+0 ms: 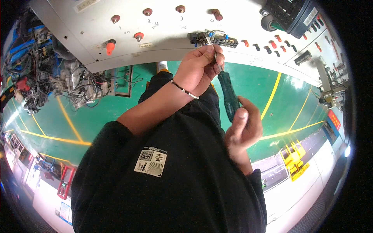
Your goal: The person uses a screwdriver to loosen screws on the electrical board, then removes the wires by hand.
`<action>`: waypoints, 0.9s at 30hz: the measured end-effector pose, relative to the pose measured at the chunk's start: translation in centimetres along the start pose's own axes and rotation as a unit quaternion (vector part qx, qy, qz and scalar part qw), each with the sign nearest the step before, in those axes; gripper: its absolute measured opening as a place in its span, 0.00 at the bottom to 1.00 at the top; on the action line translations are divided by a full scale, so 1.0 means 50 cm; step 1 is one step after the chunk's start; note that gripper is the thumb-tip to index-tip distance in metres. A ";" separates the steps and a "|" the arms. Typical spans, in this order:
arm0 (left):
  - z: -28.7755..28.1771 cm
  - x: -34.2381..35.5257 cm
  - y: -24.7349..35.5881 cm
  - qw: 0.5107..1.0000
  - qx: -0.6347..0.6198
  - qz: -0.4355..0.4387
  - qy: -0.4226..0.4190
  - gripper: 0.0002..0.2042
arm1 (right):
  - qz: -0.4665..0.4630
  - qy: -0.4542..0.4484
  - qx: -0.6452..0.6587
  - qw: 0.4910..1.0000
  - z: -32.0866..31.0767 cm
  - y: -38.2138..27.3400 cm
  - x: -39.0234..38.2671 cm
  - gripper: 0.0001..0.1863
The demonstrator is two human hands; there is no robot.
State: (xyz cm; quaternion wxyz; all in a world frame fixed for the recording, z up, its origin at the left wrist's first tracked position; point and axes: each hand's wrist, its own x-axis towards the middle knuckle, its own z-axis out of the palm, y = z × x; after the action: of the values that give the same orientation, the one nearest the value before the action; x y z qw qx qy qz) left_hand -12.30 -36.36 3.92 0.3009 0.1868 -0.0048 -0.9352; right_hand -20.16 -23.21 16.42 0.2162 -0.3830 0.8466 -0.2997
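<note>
A screwdriver [228,95] with a dark green handle slants from the white panel down toward me. Near its tip, the fingers of my left hand [196,70] are closed in a pinch around the metal shaft. My right hand [247,126] has its thumb and curled fingers at the butt end of the handle. The blade reaches up to a black terminal block [229,41] on the panel, which carries small screws and blue wire ends. My left fingers partly cover the shaft, and the exact contact of the tip is too small to make out.
The white panel [167,29] holds red knobs [147,12] and red and black sockets [273,44]. A black box [289,15] juts out at upper right. Engine parts with wiring [74,77] stand at left. Yellow lines cross the green floor [105,116]; a yellow rack [296,160] stands at right.
</note>
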 end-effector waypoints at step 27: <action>0.022 -0.065 0.034 0.813 0.545 0.176 0.110 0.07 | 0.086 -0.018 0.208 0.974 0.021 0.027 -0.051 0.22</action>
State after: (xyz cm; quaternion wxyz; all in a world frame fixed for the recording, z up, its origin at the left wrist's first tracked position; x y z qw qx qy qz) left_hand -9.28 -36.03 6.26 0.3077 0.4177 -0.5131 -0.6838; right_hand -18.66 -20.87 15.11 0.3313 -0.2608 0.7916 -0.4422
